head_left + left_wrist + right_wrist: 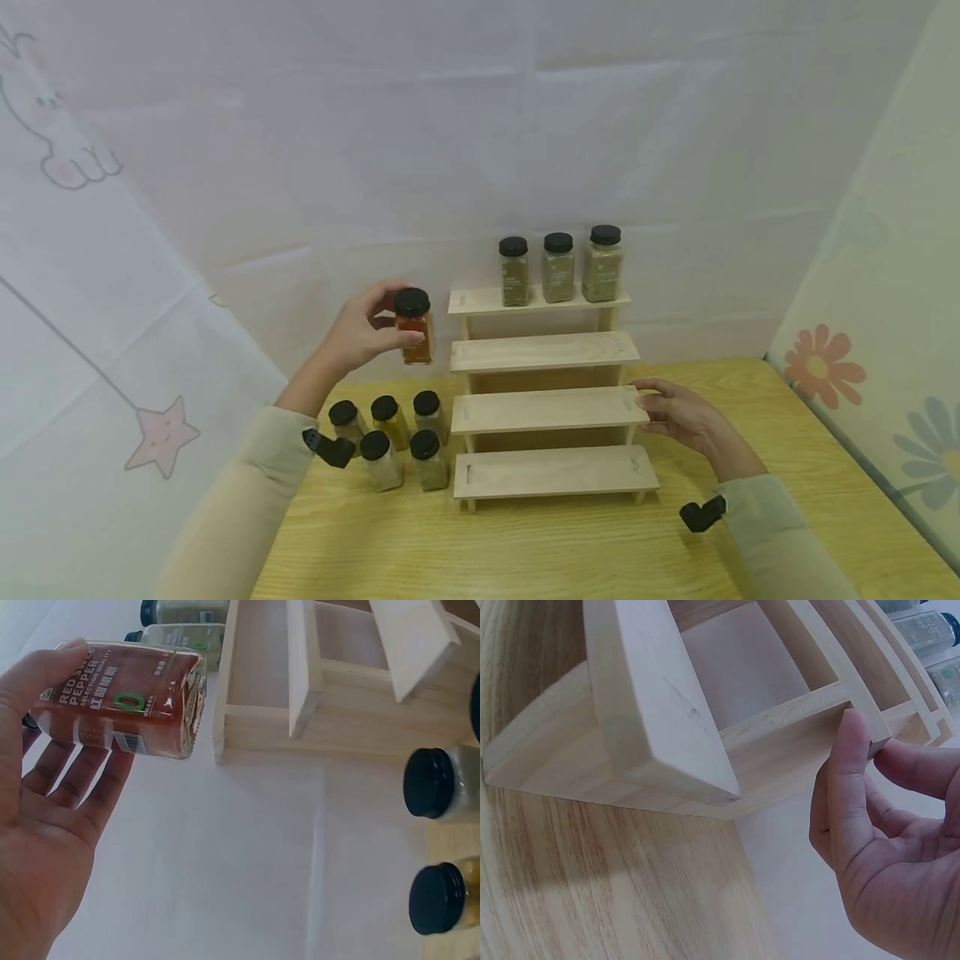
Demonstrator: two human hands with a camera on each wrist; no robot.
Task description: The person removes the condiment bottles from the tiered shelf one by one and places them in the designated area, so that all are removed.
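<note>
My left hand [367, 329] grips a spice jar of red powder [414, 327] between thumb and fingers, raised left of the wooden tiered rack [543, 410]. Its label [105, 682] reads red sweet pepper in the left wrist view; the black lid is mostly hidden behind the hand there. At the rack's right side, my right hand [678, 414] pinches the end of the second shelf from the bottom, thumb and fingertips at its corner [877, 744]. Three jars with black lids [558, 267] holding greenish or tan powder stand upright on the top shelf.
Several more black-lidded jars stand grouped on the wood-grain table [525, 550] left of the rack, among them a yellow one [392, 423]. A pale cloth backdrop [360, 167] hangs close behind the rack, and a flowered panel [885, 333] borders the right.
</note>
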